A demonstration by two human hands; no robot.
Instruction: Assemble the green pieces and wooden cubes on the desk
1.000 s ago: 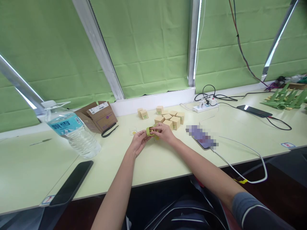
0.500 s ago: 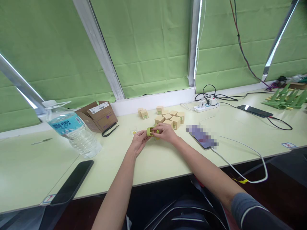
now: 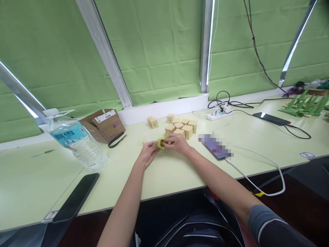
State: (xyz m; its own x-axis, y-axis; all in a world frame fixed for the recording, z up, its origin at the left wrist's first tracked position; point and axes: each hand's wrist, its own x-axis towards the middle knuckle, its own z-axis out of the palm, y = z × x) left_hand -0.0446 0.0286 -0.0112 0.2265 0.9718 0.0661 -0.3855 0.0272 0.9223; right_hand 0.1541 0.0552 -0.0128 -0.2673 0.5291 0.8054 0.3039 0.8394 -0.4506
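My left hand is closed around the left side of a small yellow-green ring-shaped piece, just above the table. The opening of the piece faces right. My right hand is pinched, its fingertips at that opening; whatever they grip is too small to make out. Another yellow-green bit shows just beyond the right fingers. Left of the ring-shaped piece lies a small clear plastic item with a yellow spot. Several small cardboard boxes sit behind my right hand.
On the left stand a large water bottle and an open brown carton; a dark phone lies near the front edge. A charging phone with a white cable is to the right. Farther back is a power strip.
The yellow-green ring-shaped piece has tilted slightly between my hands, and more of the yellow-green bit shows behind the right fingers. The view has shifted a little.
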